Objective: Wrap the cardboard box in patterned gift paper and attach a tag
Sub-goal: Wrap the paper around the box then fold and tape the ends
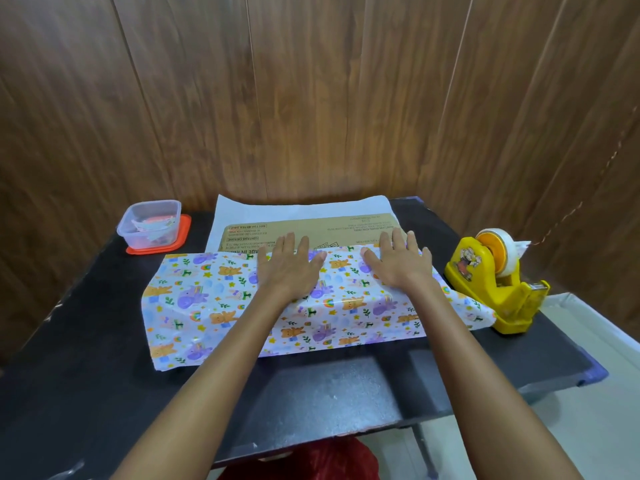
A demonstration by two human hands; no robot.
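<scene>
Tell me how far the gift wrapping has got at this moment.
Done: the near flap of patterned gift paper covers most of the brown cardboard box. In hand: left hand and right hand press it flat. Left: far white flap, tape from the yellow tape dispenser, ends, tag.

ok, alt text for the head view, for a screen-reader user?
The left hand and right hand press flat on patterned gift paper folded over the near part of a cardboard box on a black table. A yellow tape dispenser stands at right, a clear plastic container at far left.
</scene>
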